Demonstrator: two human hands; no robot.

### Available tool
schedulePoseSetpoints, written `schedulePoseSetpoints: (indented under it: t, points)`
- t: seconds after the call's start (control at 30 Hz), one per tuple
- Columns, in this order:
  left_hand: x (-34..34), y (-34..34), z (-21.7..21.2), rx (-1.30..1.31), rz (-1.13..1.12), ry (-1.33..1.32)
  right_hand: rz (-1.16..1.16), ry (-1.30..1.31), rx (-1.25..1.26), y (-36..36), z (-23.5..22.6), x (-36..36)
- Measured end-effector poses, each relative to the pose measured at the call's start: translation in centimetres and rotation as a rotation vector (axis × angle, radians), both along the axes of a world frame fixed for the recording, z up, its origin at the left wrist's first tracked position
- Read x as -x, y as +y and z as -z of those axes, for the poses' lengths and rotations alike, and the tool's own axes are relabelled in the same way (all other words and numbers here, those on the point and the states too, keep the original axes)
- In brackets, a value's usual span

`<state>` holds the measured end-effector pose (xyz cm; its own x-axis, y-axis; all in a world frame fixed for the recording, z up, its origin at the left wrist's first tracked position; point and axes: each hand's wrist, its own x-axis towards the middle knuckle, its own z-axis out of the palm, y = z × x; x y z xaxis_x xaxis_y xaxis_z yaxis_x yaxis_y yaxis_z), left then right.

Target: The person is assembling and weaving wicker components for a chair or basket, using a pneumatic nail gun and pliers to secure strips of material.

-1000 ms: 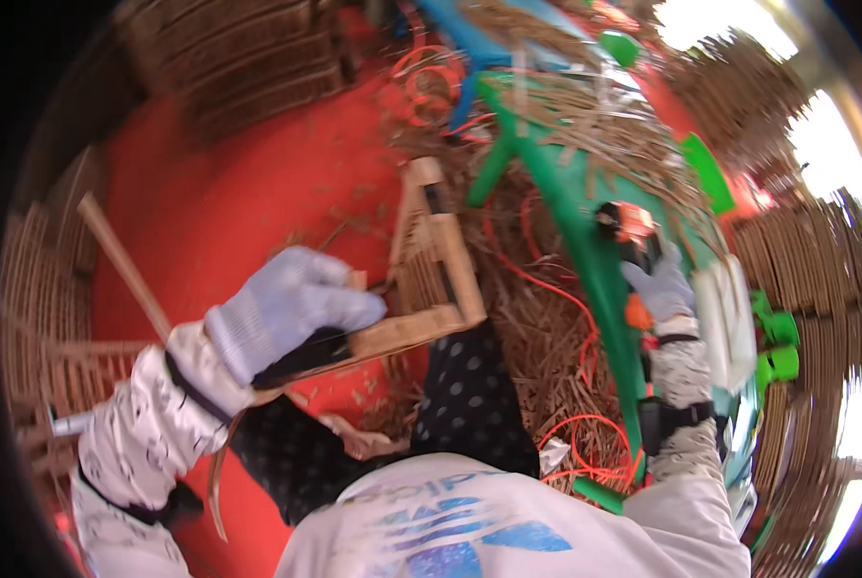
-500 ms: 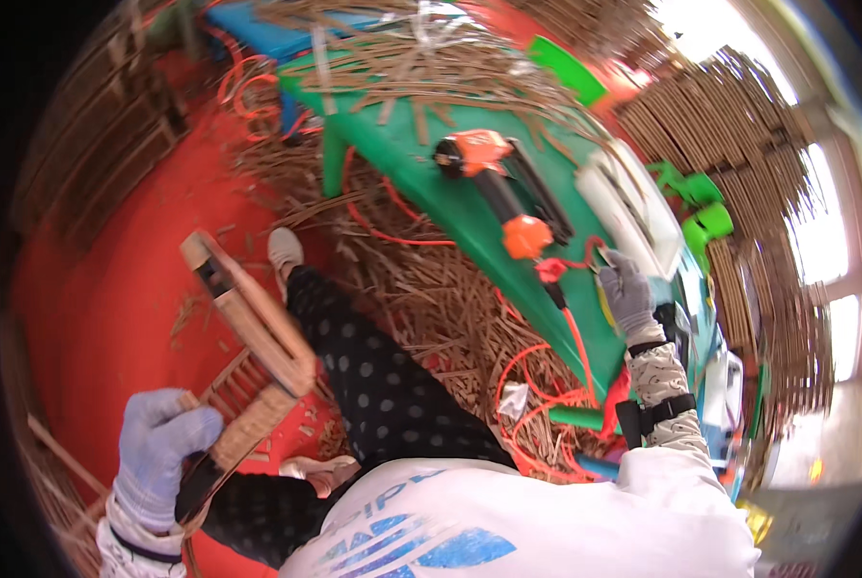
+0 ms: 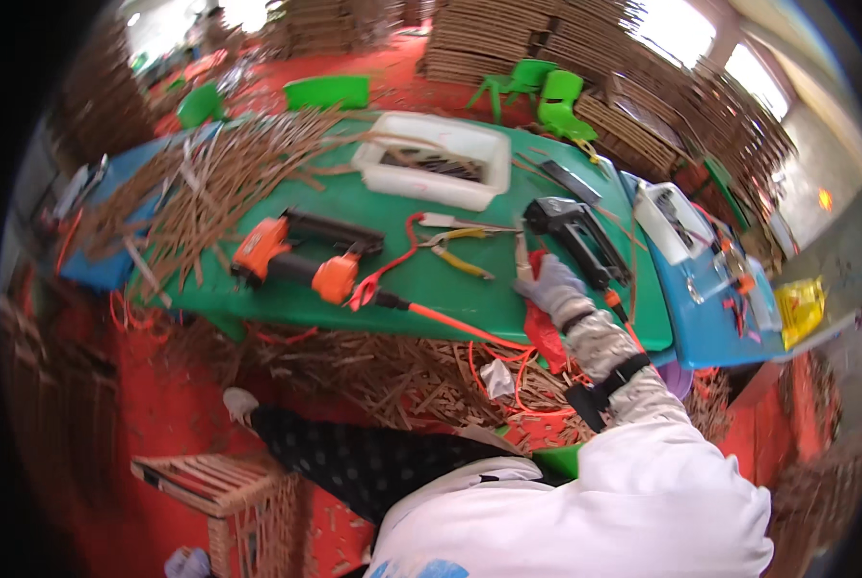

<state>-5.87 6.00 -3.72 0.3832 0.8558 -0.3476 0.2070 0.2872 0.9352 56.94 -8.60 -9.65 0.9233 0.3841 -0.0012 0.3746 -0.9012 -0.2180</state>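
Observation:
My right hand (image 3: 553, 286), in a grey-white glove, reaches over the front edge of the green table (image 3: 441, 294). Its fingers close at the base of a narrow pale tool (image 3: 522, 254), whose kind is blurred. A red cloth-like piece (image 3: 544, 337) hangs just below the hand. Yellow-handled pliers (image 3: 462, 252) lie to its left, and a black nail gun (image 3: 577, 241) lies beyond it. Farther left rests an orange-and-black nail gun (image 3: 296, 260) with an orange hose. My gloved left hand (image 3: 188, 562) is at the lower edge beside a woven wooden stool (image 3: 221, 486); its fingers are mostly hidden.
Loose wooden strips (image 3: 219, 183) cover the table's left end. A white bin (image 3: 436, 188) stands at the back. On the right is a blue table (image 3: 705, 332) with another white bin (image 3: 670, 226). Green chairs (image 3: 561, 101) stand behind. Strip scraps (image 3: 402, 371) litter the red floor.
My view has swung toward the table. My right hand has gone from near the hose coupling to the narrow tool. The wooden piece in my left hand has moved lower in view.

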Motion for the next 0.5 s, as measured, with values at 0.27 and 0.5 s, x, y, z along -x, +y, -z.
schedulePoseSetpoints:
  t: [0.27, 0.5]
  points:
    - [-9.1, -3.7, -5.4, 0.028, -0.192, 0.108, 0.034, 0.548, -1.194, -2.6, 3.9, -2.9]
    - [-9.5, -1.5, -5.0, -0.066, -0.062, 0.062, 0.233, -0.008, -1.127, -16.1, -0.3, -20.3]
